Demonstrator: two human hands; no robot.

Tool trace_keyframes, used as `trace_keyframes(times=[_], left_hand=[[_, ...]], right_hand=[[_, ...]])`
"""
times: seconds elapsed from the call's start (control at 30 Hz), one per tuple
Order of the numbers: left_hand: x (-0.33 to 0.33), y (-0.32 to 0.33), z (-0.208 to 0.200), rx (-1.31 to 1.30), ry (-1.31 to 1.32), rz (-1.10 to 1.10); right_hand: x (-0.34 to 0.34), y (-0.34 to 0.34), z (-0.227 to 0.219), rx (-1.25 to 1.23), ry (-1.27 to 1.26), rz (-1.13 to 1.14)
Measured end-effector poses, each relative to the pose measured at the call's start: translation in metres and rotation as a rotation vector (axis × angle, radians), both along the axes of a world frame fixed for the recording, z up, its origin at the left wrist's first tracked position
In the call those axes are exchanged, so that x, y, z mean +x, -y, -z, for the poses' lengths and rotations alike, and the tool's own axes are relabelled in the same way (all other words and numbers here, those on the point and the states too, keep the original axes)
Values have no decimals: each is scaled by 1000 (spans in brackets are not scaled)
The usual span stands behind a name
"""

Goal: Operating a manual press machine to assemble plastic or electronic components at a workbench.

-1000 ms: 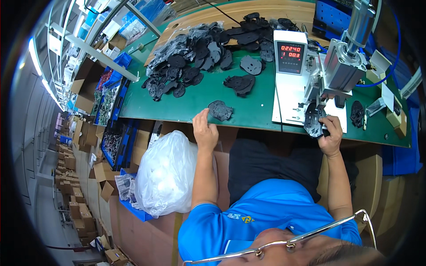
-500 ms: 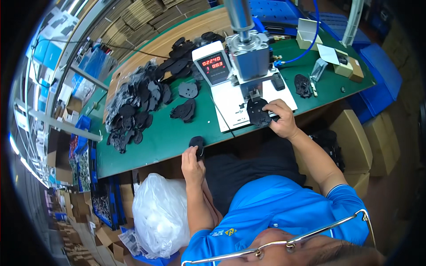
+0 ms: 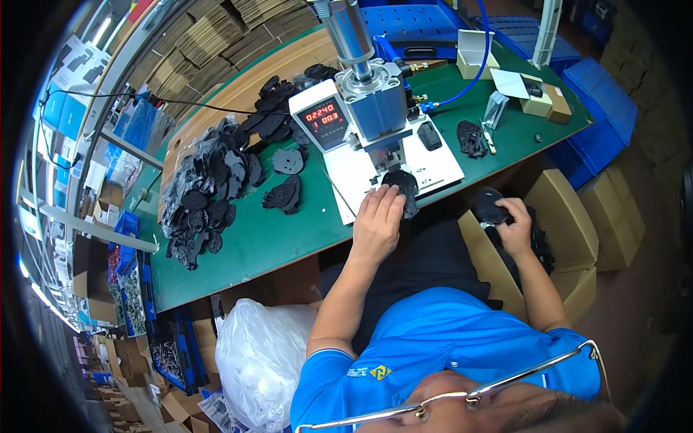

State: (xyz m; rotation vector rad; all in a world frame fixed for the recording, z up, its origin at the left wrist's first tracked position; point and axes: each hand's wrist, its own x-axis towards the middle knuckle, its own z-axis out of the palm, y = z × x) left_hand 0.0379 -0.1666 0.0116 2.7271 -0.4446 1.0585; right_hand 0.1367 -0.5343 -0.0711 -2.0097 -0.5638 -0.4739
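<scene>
My left hand [image 3: 378, 222] reaches to the front of the bench press [image 3: 377, 101], its fingers closed on a flat black plastic part [image 3: 406, 189] that lies on the white base plate [image 3: 446, 167] beneath the press head. The thumb side and the part's far end are partly hidden. To the right, my right hand [image 3: 515, 229] pinches another flat, rounded black part [image 3: 492, 209] over an open cardboard box [image 3: 567, 209] with black pieces inside. The press's display box [image 3: 319, 115] glows with red digits.
Loose black parts [image 3: 224, 173] are heaped on the green table [image 3: 267, 249] at left, with a few nearer the press. On its right side lie small cartons [image 3: 538, 101] and a black piece [image 3: 471, 138]. A white plastic bag [image 3: 260, 361] stands below the table edge.
My right hand has left the press with a black part and moved right, over the cardboard box. My left hand has carried its black part from the table edge up to the press.
</scene>
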Motion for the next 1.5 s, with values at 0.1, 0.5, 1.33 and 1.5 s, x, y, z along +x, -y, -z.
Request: trace_keyframes(times=[0.1,0.5,1.33,1.5], left_hand=[[12,-1,5,41,-17,-53],[12,14,-4,19,-113,-67],[-29,-37,-11,-393,-182,-30],[-42,-173,5,-117,-133,-569]], right_hand=[[-5,64,48,-43,-140,245],[4,111,119,-203,-392,338],[28,-175,-53,-75,266,-396],[28,-180,-48,-65,252,-351]])
